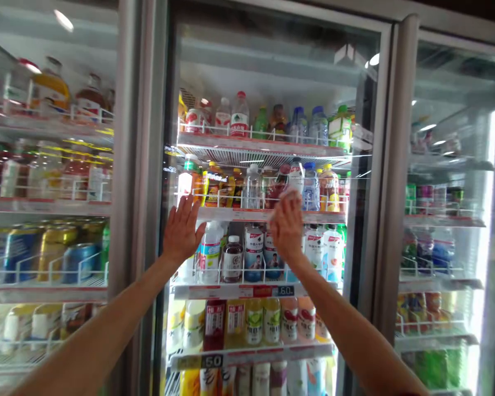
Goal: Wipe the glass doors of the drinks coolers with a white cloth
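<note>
Against one tall, metal-framed glass fridge door (272, 60), the bare left hand (181, 228) is lying flat, gripping nothing; the right hand (287, 225) is holding one blurred, pale cloth (291, 194) to it. Behind, five rows of drinks (232, 260) are standing; two dark tags (285, 291) are reading "60" and "50".

Pale pink cloth (293, 193), grey door frame (153, 137)
</note>
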